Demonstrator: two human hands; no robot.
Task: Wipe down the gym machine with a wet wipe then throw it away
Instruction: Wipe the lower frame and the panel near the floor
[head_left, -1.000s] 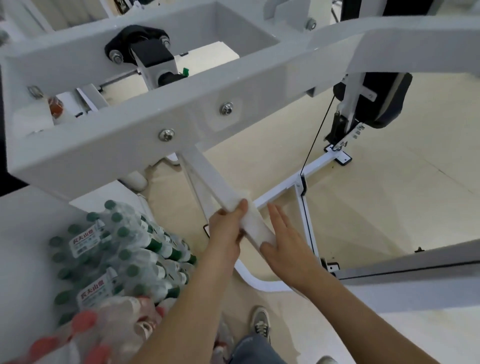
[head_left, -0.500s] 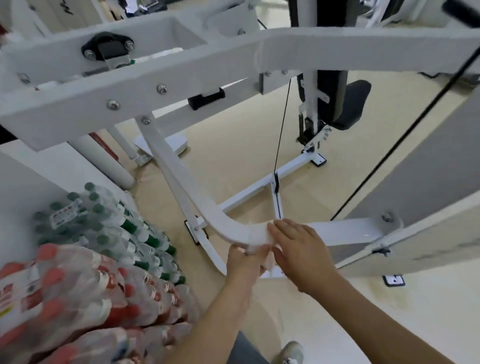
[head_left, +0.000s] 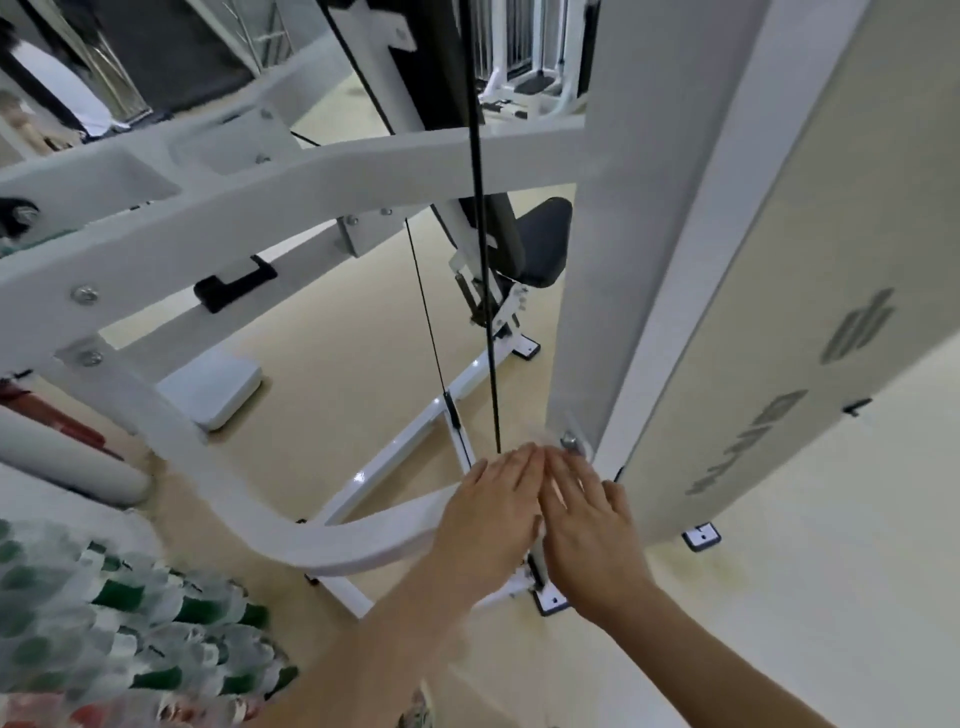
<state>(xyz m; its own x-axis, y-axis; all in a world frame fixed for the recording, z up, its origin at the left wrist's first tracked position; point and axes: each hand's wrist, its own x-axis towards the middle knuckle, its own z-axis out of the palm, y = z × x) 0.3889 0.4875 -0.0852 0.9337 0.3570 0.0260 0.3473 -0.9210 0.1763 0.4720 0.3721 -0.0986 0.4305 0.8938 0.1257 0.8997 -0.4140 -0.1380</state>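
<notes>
Pressing down side by side, the left hand (head_left: 493, 514) and the right hand (head_left: 587, 530) are lying flat on the far end of the curved white-painted steel frame bar (head_left: 332, 545), just where that bar is meeting the tall white upright housing panel (head_left: 779, 312). Both hands are spread open with fingers straight and close together, clamping nothing. Their inner edges are touching, and the fingertips are reaching a silver bolt (head_left: 569, 442) at the bar's end. The wet wipe is not showing plainly. It is probably lying trapped under the palms against the bar, since flat pressure like this is what drags a thin cloth along painted metal, but the hands are hiding it. A thin black cable (head_left: 480, 260) is running down to a point just beyond the fingertips, so the hands are working close beside it.

Below and to the left of the bar's bend, shrink-wrapped packs of clear plastic bottles with green caps (head_left: 130, 649) are sitting on the floor, and a red-capped pack (head_left: 78, 712) is lying nearer still. Both are blurred, so what is filling them cannot be told. No bin is showing anywhere around the bar, so the throwing-away is not yet in reach.
</notes>
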